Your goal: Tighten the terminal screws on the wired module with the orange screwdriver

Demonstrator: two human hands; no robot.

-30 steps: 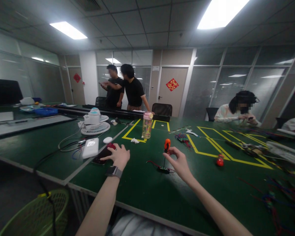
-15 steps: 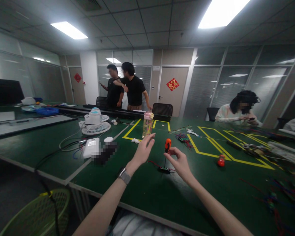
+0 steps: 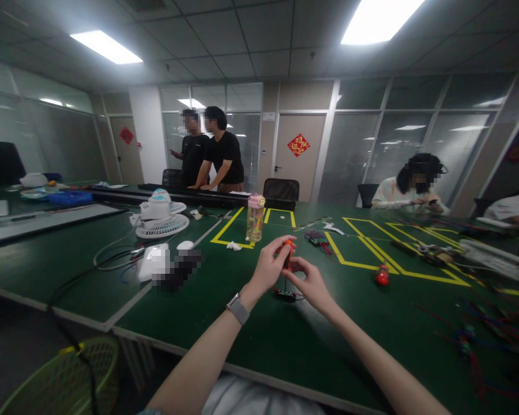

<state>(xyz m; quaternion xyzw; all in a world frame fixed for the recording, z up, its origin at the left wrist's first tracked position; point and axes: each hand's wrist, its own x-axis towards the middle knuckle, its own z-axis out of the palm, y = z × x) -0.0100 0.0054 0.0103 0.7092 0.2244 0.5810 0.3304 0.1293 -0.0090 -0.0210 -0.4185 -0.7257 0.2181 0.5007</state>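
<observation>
In the head view, two hands are recorded at one screwdriver [image 3: 289, 248], which is held upright above the green table [image 3: 251, 351]. Its orange-and-black handle is enclosed by the left hand [image 3: 271, 264] between thumb and bent fingers; the handle's lower end is pinched by the right hand [image 3: 310, 282], its fingers loosely curved. The shaft is directed down to one small circuit board [image 3: 285, 296]; contact at the tip is too small to be confirmed. One watch [image 3: 237, 309] is worn on the left wrist. One pink-lidded bottle [image 3: 255, 220] is placed beyond the hands, and one red object [image 3: 382, 276] is noted to their right. Two standing people [image 3: 218, 153] are counted across the table
</observation>
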